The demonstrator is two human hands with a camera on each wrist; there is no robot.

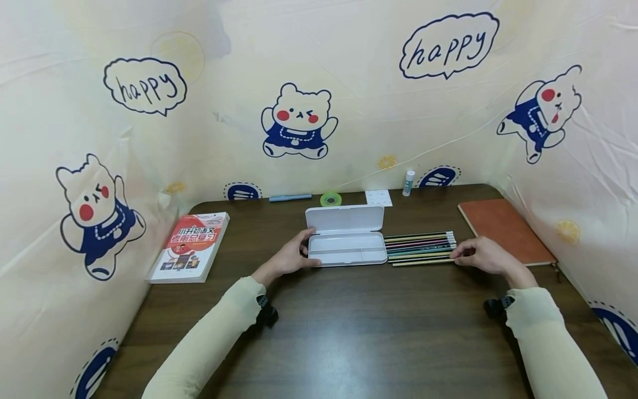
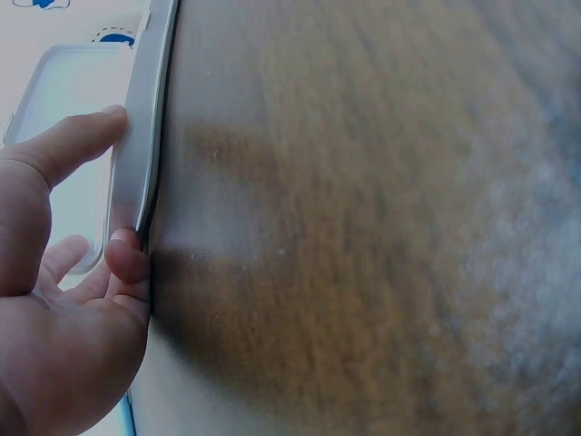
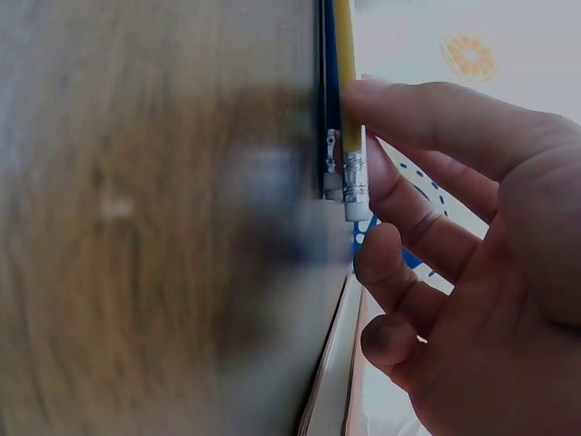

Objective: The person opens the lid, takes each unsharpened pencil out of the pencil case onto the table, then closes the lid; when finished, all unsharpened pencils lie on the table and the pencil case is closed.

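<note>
Bench (image 1: 349,332): dark wood, bare at the near edge. Left hand (image 1: 289,257) grips the left end of the open white pencil case (image 1: 347,249), thumb and fingers curled on its rim. Right hand (image 1: 485,256) pinches the eraser end of a yellow pencil (image 3: 347,82) in the pencil row (image 1: 420,248) just beside the case.

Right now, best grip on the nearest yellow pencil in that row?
Pinch the yellow pencil at its eraser end, coming from the right, probably. It lies flat at the row's near edge, ferrule sticking past its neighbours, so that end is free. The right hand already touches it there; the pencil case blocks the left end.
</note>
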